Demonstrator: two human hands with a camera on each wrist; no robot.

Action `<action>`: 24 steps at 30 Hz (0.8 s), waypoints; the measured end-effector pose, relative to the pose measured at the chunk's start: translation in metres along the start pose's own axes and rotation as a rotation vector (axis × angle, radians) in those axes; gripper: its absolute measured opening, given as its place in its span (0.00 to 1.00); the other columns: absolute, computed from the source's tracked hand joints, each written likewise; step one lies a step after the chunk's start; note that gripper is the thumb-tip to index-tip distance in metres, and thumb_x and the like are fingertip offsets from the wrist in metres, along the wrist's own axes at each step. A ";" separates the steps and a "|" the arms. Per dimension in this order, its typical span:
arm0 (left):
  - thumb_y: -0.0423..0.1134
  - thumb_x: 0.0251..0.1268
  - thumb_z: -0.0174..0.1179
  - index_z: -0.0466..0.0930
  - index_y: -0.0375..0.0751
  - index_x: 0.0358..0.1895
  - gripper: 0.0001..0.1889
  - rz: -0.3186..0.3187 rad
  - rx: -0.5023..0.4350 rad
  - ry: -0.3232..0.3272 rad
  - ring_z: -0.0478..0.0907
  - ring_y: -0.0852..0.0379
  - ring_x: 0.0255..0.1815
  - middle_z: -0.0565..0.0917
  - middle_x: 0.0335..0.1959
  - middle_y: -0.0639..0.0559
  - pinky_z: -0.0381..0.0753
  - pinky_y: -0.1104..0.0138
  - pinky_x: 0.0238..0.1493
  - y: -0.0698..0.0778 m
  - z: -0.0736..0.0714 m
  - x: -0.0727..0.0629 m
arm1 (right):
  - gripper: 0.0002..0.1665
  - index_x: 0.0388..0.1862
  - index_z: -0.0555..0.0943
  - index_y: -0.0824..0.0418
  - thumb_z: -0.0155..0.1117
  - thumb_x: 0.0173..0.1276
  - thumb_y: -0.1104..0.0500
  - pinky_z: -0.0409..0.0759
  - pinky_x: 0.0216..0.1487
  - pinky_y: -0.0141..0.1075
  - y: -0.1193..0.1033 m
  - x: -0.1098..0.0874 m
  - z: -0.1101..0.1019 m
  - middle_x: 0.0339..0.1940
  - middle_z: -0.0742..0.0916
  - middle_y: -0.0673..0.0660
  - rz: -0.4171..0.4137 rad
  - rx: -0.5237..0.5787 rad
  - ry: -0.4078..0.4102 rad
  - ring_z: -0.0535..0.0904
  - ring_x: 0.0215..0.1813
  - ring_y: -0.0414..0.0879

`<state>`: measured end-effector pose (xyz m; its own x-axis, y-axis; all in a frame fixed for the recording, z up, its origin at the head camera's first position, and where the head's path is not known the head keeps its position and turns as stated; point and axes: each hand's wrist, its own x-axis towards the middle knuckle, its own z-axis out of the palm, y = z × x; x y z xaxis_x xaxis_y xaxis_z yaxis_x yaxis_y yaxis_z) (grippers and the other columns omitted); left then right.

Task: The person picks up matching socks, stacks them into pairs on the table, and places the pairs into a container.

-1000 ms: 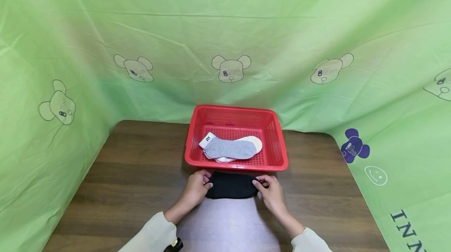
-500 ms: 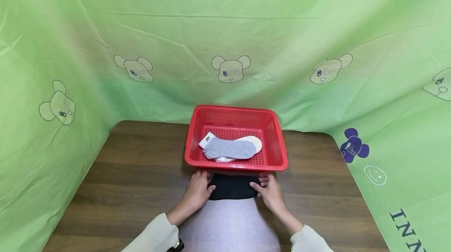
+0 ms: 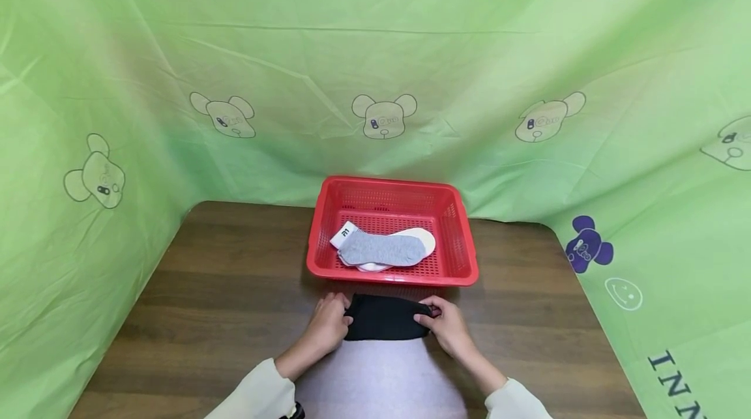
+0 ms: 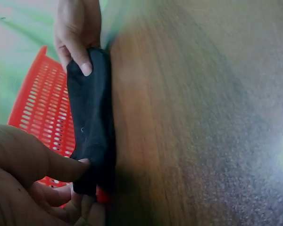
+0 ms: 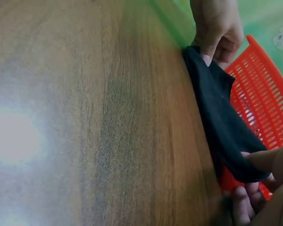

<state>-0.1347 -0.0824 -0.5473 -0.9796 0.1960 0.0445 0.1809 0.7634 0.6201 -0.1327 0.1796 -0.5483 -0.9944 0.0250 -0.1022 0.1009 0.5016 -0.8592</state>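
A black sock (image 3: 387, 318) is stretched sideways between both hands, just in front of the red basket. My left hand (image 3: 330, 322) pinches its left end, thumb on top and fingers beneath, as the left wrist view shows of the sock (image 4: 92, 113). The other end is pinched by my right hand (image 3: 447, 324); in the right wrist view the thumb lies over the sock (image 5: 221, 113) and the fingertips curl under it. Inside the basket (image 3: 393, 279), a grey sock (image 3: 381, 249) lies over white socks (image 3: 424, 236), one with a lettered cuff.
The basket stands at the back middle of the brown wooden table (image 3: 235, 275), near a green printed curtain (image 3: 381, 47) that surrounds the table's back and sides. A dark band (image 3: 298, 411) shows at the left sleeve's edge.
The black sock has come slightly nearer to the person, away from the basket. Both hands have shifted their fingers at its ends and now pinch it there. The basket and its socks stay put.
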 end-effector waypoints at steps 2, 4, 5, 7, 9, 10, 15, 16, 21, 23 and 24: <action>0.24 0.53 0.70 0.78 0.35 0.35 0.10 -0.007 -0.083 -0.006 0.75 0.49 0.36 0.77 0.32 0.47 0.75 0.61 0.42 0.000 -0.005 -0.002 | 0.13 0.42 0.84 0.71 0.75 0.58 0.71 0.74 0.30 0.28 0.000 -0.003 -0.002 0.32 0.86 0.59 0.009 0.103 -0.038 0.75 0.30 0.35; 0.22 0.52 0.69 0.77 0.35 0.34 0.10 -0.013 -0.180 -0.016 0.73 0.53 0.35 0.76 0.31 0.47 0.74 0.65 0.39 0.000 -0.010 -0.005 | 0.14 0.45 0.82 0.74 0.72 0.61 0.71 0.76 0.32 0.27 -0.001 -0.007 -0.005 0.36 0.87 0.62 0.018 0.195 -0.087 0.78 0.31 0.33; 0.22 0.52 0.69 0.77 0.35 0.34 0.11 -0.024 -0.234 -0.028 0.72 0.55 0.34 0.75 0.31 0.48 0.73 0.67 0.38 -0.001 -0.013 -0.006 | 0.15 0.46 0.81 0.76 0.71 0.62 0.71 0.77 0.34 0.27 -0.003 -0.009 -0.006 0.38 0.88 0.64 0.024 0.234 -0.112 0.79 0.33 0.33; 0.21 0.52 0.68 0.76 0.34 0.34 0.11 -0.047 -0.335 -0.060 0.71 0.56 0.34 0.75 0.31 0.48 0.72 0.69 0.37 -0.001 -0.019 -0.008 | 0.17 0.49 0.79 0.78 0.70 0.64 0.70 0.79 0.38 0.26 -0.005 -0.014 -0.010 0.41 0.88 0.64 0.040 0.297 -0.157 0.81 0.36 0.32; 0.21 0.54 0.67 0.76 0.33 0.35 0.10 -0.075 -0.440 -0.105 0.72 0.56 0.36 0.77 0.32 0.47 0.71 0.70 0.38 -0.002 -0.026 -0.011 | 0.18 0.51 0.79 0.78 0.70 0.66 0.68 0.80 0.42 0.26 -0.009 -0.018 -0.014 0.43 0.88 0.64 0.046 0.329 -0.179 0.82 0.39 0.32; 0.21 0.55 0.66 0.76 0.31 0.36 0.09 -0.095 -0.495 -0.132 0.73 0.56 0.36 0.77 0.33 0.46 0.72 0.70 0.39 -0.001 -0.029 -0.012 | 0.19 0.51 0.79 0.77 0.70 0.66 0.67 0.80 0.43 0.26 -0.011 -0.021 -0.016 0.43 0.88 0.63 0.057 0.335 -0.181 0.82 0.40 0.33; 0.25 0.63 0.64 0.78 0.23 0.50 0.13 -0.173 -0.682 -0.250 0.81 0.50 0.45 0.84 0.42 0.39 0.81 0.63 0.47 0.003 -0.042 -0.014 | 0.19 0.52 0.81 0.73 0.71 0.67 0.61 0.81 0.41 0.28 -0.021 -0.028 -0.026 0.38 0.90 0.51 0.152 0.375 -0.189 0.82 0.38 0.34; 0.26 0.64 0.63 0.77 0.22 0.52 0.15 -0.185 -0.700 -0.270 0.83 0.49 0.46 0.85 0.44 0.37 0.82 0.62 0.47 0.004 -0.044 -0.014 | 0.18 0.52 0.81 0.72 0.71 0.68 0.61 0.81 0.41 0.28 -0.023 -0.029 -0.028 0.37 0.90 0.48 0.169 0.402 -0.198 0.83 0.38 0.34; 0.30 0.68 0.63 0.75 0.20 0.57 0.19 -0.222 -0.769 -0.300 0.82 0.53 0.45 0.85 0.48 0.35 0.82 0.64 0.43 0.010 -0.055 -0.012 | 0.07 0.48 0.79 0.64 0.62 0.75 0.63 0.84 0.44 0.29 -0.029 -0.027 -0.038 0.36 0.91 0.45 0.151 0.606 -0.264 0.86 0.40 0.35; 0.30 0.68 0.63 0.76 0.21 0.57 0.19 -0.234 -0.783 -0.271 0.81 0.56 0.44 0.85 0.48 0.36 0.82 0.66 0.43 0.013 -0.059 -0.009 | 0.04 0.46 0.79 0.61 0.60 0.76 0.64 0.85 0.46 0.29 -0.033 -0.025 -0.042 0.37 0.91 0.46 0.132 0.670 -0.273 0.87 0.42 0.36; 0.30 0.68 0.63 0.77 0.21 0.57 0.19 -0.241 -0.792 -0.250 0.80 0.57 0.43 0.85 0.47 0.37 0.81 0.67 0.43 0.014 -0.060 -0.008 | 0.04 0.46 0.79 0.60 0.60 0.76 0.65 0.85 0.48 0.30 -0.035 -0.024 -0.043 0.38 0.91 0.47 0.120 0.695 -0.280 0.87 0.43 0.36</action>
<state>-0.1295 -0.1101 -0.4913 -0.9186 0.2845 -0.2743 -0.2346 0.1661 0.9578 -0.1140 0.1986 -0.4938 -0.9401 -0.2220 -0.2586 0.2956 -0.1532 -0.9430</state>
